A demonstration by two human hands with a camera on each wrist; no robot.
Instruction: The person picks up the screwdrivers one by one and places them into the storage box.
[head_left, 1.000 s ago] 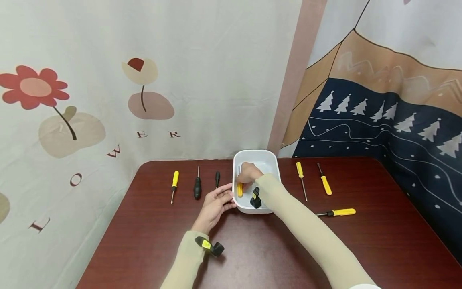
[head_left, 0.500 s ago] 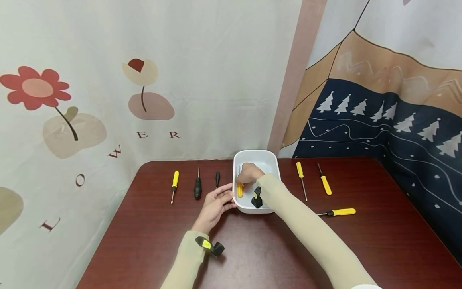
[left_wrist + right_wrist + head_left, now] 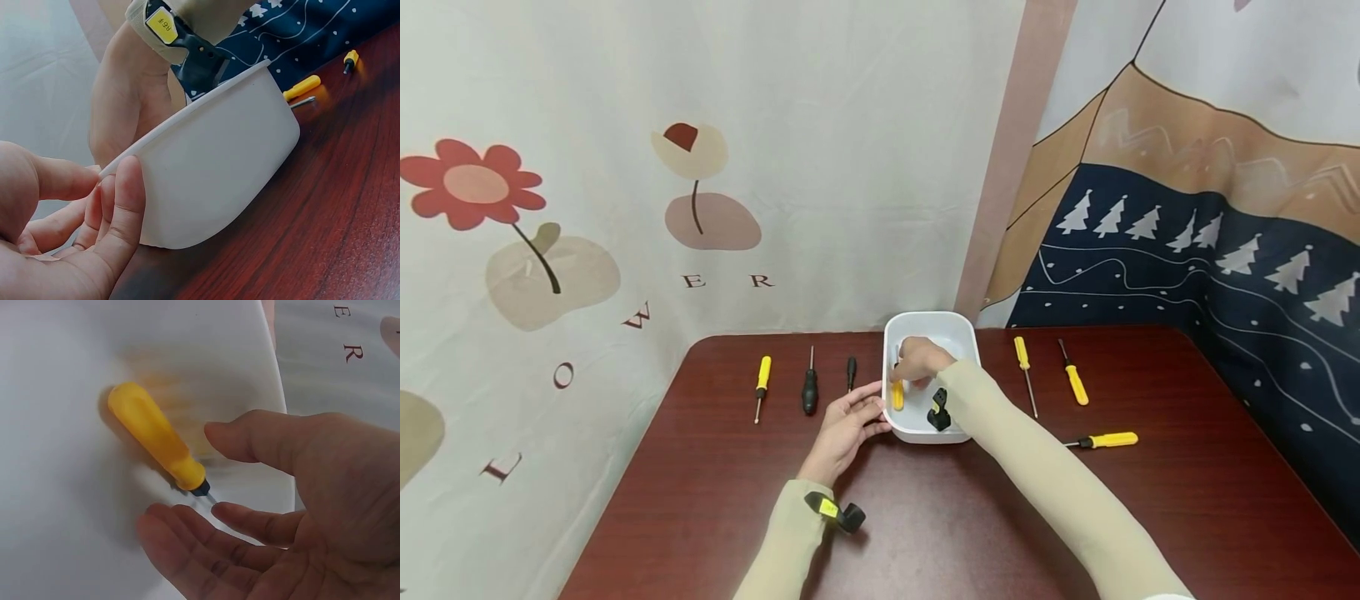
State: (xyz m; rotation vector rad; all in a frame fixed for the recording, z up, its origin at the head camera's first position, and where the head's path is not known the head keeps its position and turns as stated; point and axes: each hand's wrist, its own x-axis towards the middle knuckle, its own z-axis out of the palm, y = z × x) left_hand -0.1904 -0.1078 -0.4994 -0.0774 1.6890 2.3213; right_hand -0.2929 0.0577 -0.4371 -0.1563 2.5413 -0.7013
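Observation:
A screwdriver (image 3: 150, 431) with a yellow handle and dark collar lies inside a white box (image 3: 962, 333), along its left side. My right hand (image 3: 922, 360) reaches down into the box; in the right wrist view its thumb (image 3: 237, 437) and fingers are spread apart on either side of the shaft, one fingertip right at the metal. Most of the shaft is hidden behind that hand. My left hand (image 3: 844, 429) touches the box's left outer side near the rim, its fingers extended, as the left wrist view shows up close.
Left of the box lie a yellow screwdriver (image 3: 762, 379), a black screwdriver (image 3: 810, 392) and a small black one (image 3: 852, 371). On the right lie three yellow-handled screwdrivers, one (image 3: 1022, 354) near the box, another (image 3: 1077, 385) beyond, and one (image 3: 1112, 440) sideways. A curtain hangs behind the table.
My right wrist has shifted slightly to the right, and the right hand has eased off the screwdriver, uncovering a little more of it. The left hand and the box stay in place.

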